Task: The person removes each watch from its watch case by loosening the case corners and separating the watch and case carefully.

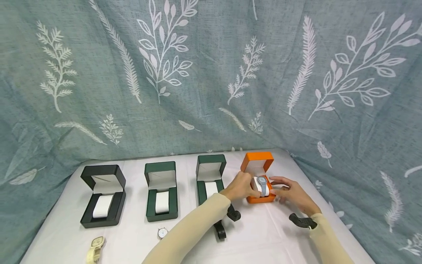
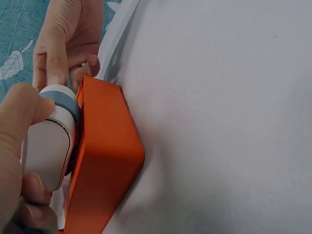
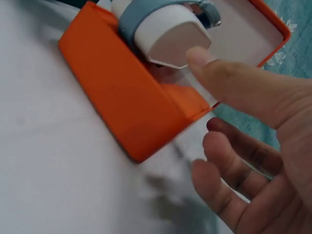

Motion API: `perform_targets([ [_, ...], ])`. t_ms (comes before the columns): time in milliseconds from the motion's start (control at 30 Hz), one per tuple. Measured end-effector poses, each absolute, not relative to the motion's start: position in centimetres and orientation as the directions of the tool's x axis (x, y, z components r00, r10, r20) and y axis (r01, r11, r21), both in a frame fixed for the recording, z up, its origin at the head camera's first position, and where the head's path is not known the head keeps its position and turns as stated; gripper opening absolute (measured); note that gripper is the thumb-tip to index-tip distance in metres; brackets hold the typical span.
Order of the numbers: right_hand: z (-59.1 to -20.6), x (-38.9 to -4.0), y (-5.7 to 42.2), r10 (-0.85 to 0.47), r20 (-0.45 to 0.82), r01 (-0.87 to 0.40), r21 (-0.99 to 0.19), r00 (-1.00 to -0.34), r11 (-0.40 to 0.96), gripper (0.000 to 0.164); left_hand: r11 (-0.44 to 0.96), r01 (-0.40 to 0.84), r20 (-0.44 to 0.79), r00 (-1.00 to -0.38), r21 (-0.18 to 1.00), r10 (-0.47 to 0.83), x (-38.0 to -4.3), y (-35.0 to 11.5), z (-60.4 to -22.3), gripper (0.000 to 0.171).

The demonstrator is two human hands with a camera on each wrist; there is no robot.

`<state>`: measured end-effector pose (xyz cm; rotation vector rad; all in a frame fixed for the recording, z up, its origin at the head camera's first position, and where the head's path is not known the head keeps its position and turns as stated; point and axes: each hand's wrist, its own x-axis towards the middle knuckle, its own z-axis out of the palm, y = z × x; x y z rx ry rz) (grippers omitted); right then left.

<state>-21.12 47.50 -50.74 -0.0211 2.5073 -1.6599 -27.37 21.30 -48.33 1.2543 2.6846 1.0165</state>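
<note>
A watch (image 1: pixel 262 182) with a blue-grey strap is wrapped round a white cushion (image 2: pixel 46 146). The cushion sits tilted at the mouth of an open orange box (image 3: pixel 117 92). My left hand (image 1: pixel 242 187) grips the cushion from its left side, thumb over the strap and fingers curled at its end. On the other side is my right hand (image 1: pixel 295 194); its thumb (image 3: pixel 224 73) is at the cushion's right end and its other fingers hang loosely curved beside the box. The watch face points away in the left wrist view.
Two green watch boxes (image 1: pixel 150 205) (image 1: pixel 202 190) and a black one (image 1: pixel 86 216) stand open to the left, each with a white cushion. A cream watch (image 1: pixel 95 249) and a small round watch (image 1: pixel 162 233) lie in front. Behind hangs a leaf-patterned curtain (image 1: pixel 204 121).
</note>
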Motion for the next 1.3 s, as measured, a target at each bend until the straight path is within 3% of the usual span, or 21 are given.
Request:
perform_targets([
  [300,-49.2,-20.6,46.5,-0.205,-0.038,-0.036,-0.937,-0.978,0.348,0.075,0.437,0.681,0.270,-0.674,0.588,0.688,-27.1,20.4,-47.8,0.035],
  [667,-48.2,-20.5,44.5,-0.348,-0.125,0.003,-0.944,-0.929,0.330,0.093,0.381,0.697,0.292,-0.643,0.608,0.708,-26.5,20.0,-47.1,0.040],
  [867,-48.2,-20.4,43.6,-0.344,-0.154,0.038,-0.946,-0.926,0.322,0.092,0.374,0.724,0.316,-0.623,0.580,0.715,-26.3,19.7,-46.9,0.041],
  [1100,-48.4,-20.7,43.3,-0.346,-0.095,-0.020,-0.950,-0.933,0.313,0.087,0.365,0.719,0.307,-0.620,0.592,0.722,-26.3,19.5,-47.0,0.048],
  [1300,-48.8,-21.0,43.0,-0.299,-0.100,0.011,-0.958,-0.949,0.287,0.087,0.379,0.704,0.283,-0.631,0.600,0.723,-26.4,18.7,-47.1,0.064],
])
